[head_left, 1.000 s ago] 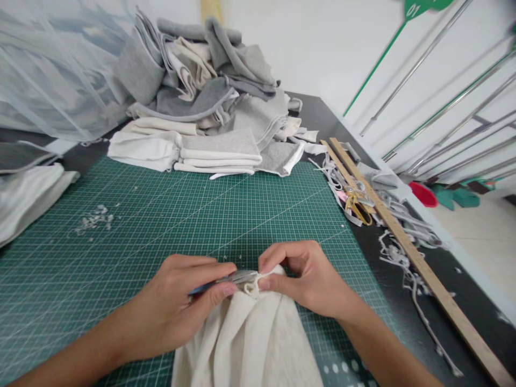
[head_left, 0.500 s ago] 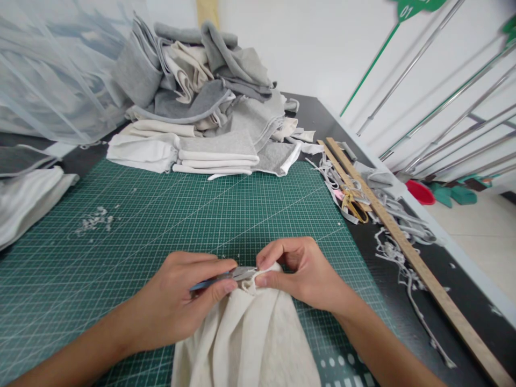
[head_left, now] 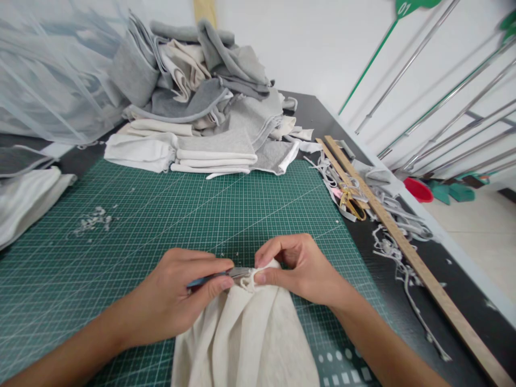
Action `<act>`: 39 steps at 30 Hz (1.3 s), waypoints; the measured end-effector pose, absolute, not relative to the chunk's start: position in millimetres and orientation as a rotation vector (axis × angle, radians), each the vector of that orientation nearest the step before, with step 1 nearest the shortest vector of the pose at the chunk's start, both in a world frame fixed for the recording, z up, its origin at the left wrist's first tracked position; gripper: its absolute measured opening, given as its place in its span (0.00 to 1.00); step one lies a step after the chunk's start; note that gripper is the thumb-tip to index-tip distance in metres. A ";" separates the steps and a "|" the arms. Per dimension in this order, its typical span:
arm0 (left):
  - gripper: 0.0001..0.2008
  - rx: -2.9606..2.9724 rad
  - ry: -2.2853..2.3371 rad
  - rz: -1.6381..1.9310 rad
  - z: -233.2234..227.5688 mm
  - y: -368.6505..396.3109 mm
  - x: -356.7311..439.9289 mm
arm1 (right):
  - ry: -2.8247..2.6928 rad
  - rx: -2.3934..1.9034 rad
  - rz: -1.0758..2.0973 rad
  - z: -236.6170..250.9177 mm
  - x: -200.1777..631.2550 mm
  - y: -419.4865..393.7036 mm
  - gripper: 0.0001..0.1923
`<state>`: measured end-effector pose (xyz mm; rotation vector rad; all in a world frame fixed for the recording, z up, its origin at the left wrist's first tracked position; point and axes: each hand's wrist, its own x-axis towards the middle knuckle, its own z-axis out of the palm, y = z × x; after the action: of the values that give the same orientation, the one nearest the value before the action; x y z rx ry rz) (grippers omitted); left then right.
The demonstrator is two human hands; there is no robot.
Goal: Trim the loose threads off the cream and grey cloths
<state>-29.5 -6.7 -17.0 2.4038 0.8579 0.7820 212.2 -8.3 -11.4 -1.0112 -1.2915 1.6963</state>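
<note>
A piece of cream fabric (head_left: 258, 333) hangs gathered toward me over the front of the green cutting mat (head_left: 226, 209). Its top edge is pinched between the thumb and fingers of my right hand (head_left: 300, 269). In my left hand (head_left: 189, 287) is a small pair of thread snips (head_left: 241, 272) with a blue handle, mostly covered by my fingers. The metal blades point right and lie against the fabric's edge, beside a loose curl of cream thread (head_left: 246, 283). Whether the blades are closed on the thread I cannot tell.
Folded grey and white fabrics (head_left: 217, 148) are piled at the back, with more cloth (head_left: 24, 204) at left. Thread clippings (head_left: 94, 220) lie on the mat. Along the right run a long wooden ruler (head_left: 403, 236), gold-handled scissors (head_left: 351, 205) and fabric scraps (head_left: 387, 250).
The snips' blades have drawn slightly back to the left, and more of the loose thread curl shows at the fabric's edge. Both hands keep their grip; the whole view has shifted slightly.
</note>
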 end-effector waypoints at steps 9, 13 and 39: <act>0.09 2.407 0.878 0.734 -16.3 -4.2 -32.5 | -1.264 -0.990 1.730 -11.9 212.8 -7.4 0.10; 0.10 2.429 0.920 0.722 -16.1 -5.9 -31.7 | -1.281 -0.997 1.724 -11.8 213.2 -7.8 0.10; 0.08 2.420 0.864 0.747 -13.5 -4.1 -25.3 | -1.325 -1.043 1.685 -10.9 212.8 -7.5 0.14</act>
<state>-25.3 -4.1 -13.5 2.4203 0.8639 0.7475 212.8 -7.5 -10.9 -1.0430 -1.3251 1.6855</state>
